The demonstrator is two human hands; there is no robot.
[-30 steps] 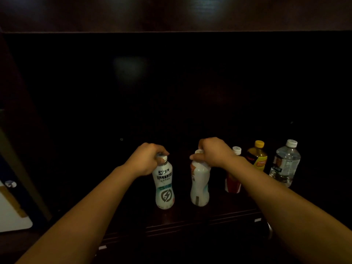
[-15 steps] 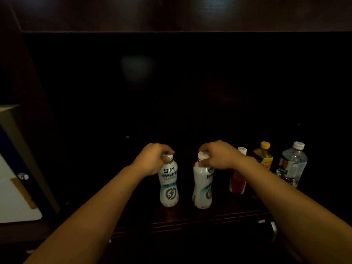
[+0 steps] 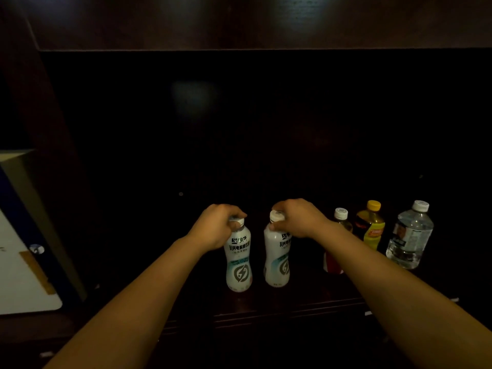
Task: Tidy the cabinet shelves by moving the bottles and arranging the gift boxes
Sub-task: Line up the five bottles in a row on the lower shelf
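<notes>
Left hand (image 3: pixel 215 227) grips the cap of 1 white bottle (image 3: pixel 238 259); right hand (image 3: pixel 295 218) grips its twin (image 3: pixel 277 258). Both stand upright on the shelf (image 3: pixel 266 307).

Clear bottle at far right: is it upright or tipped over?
Upright. The clear bottle stands on its base on the shelf, with its white cap at the top.

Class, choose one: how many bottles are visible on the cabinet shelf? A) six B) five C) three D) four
B: the left hand grips the left white bottle, the right hand the right white bottle; beside them stand a red-labelled bottle, a yellow-capped bottle and a clear water bottle.
</notes>
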